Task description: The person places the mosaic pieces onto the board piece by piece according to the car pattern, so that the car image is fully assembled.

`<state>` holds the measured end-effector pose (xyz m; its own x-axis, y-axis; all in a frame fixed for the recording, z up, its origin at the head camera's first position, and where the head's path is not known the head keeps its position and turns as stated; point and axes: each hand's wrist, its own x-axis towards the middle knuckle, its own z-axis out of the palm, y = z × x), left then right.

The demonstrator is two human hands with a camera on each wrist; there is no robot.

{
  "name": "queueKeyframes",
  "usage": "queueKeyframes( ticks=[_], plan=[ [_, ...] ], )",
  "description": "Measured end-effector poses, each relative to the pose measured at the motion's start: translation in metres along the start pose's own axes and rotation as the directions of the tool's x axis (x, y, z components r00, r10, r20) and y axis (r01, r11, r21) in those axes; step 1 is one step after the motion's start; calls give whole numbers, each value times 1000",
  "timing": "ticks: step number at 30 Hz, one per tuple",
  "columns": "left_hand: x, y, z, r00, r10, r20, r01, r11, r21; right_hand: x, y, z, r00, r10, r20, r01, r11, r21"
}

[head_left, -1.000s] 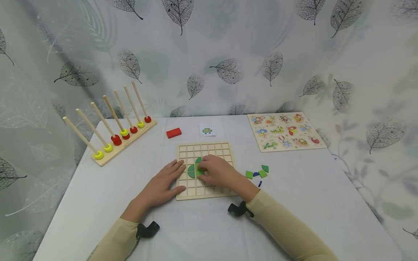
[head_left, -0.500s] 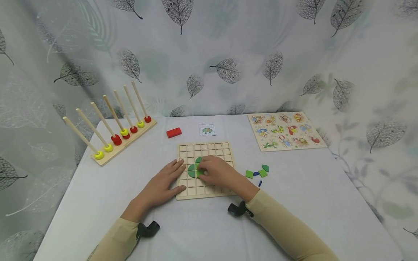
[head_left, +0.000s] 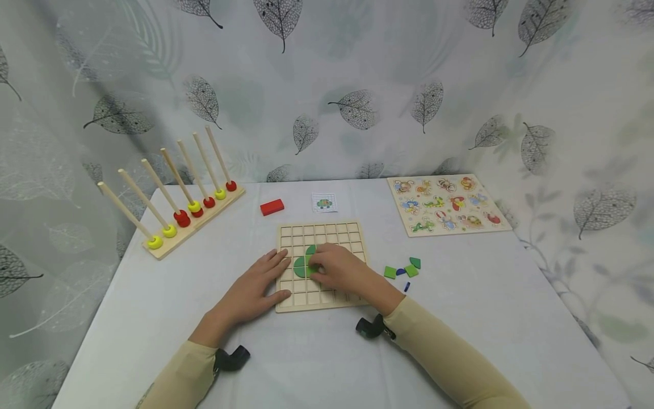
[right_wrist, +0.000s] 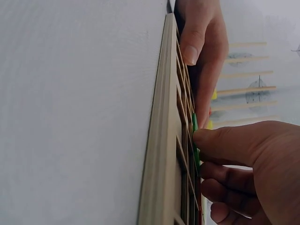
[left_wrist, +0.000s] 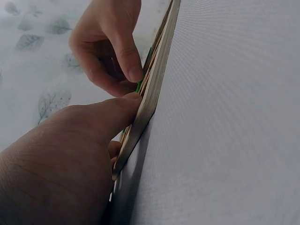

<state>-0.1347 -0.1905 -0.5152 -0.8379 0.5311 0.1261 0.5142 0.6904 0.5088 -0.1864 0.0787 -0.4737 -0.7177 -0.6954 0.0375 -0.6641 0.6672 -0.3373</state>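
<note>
A wooden grid board (head_left: 352,229) lies mid-table with green pieces set in its left half. Two of them are dark green rounded pieces, one (head_left: 300,267) at the left and one (head_left: 310,250) above. My left hand (head_left: 252,287) rests across the board's left edge, fingers spread and thumb on the lower rim. My right hand (head_left: 344,270) is over the middle of the grid, thumb and fingertips pinching a light green tile (head_left: 309,272) at the board's surface. The right fingers hide part of that tile and the cells behind it. From the right wrist, the thumb meets a green edge (right_wrist: 195,140).
Loose green squares (head_left: 390,272), a dark green piece (head_left: 415,263) and blue bits (head_left: 406,287) lie right of the board. Behind it are a picture card (head_left: 324,203) and a red block (head_left: 272,208). A peg abacus (head_left: 194,224) stands left, an insect puzzle (head_left: 444,205) back right.
</note>
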Motion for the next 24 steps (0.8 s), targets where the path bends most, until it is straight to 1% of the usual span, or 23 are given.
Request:
queueKeyframes(
  ticks=[8,12,19,24],
  plan=[
    [0,0,1,1000,-8,5,8,1000,-8,1,2,3,999,32,4,-31,999,-6],
    [0,-2,2,1000,-11,5,11,1000,1,0,3,0,999,32,1,-32,999,0],
    [-2,-3,4,1000,-21,19,21,1000,-6,-12,9,-19,997,57,-42,-54,997,61],
    [-1,-2,3,1000,-15,14,15,1000,7,-23,17,-35,995,56,-84,-50,996,70]
  ],
)
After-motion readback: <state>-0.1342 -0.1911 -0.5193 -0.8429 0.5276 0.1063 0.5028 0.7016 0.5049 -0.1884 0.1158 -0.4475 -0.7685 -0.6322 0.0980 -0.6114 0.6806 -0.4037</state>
